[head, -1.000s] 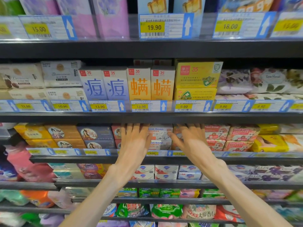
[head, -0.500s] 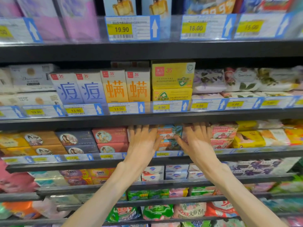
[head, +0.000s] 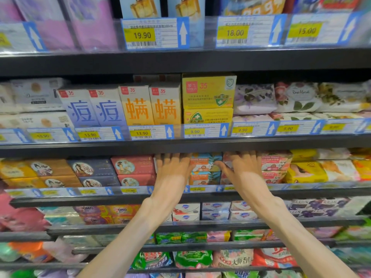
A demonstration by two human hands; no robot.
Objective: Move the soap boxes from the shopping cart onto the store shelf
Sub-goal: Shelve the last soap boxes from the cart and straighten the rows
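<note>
Head view: teal-and-orange soap boxes (head: 204,169) stacked between flat, released left hand (head: 172,171) and right hand (head: 244,171).

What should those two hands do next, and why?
Probably draw both hands back off the shelf. The left hand and right hand lie flat with straight fingers against the soap boxes, holding nothing, and the boxes already sit in their row behind the price strip. The cart is out of view.
</note>
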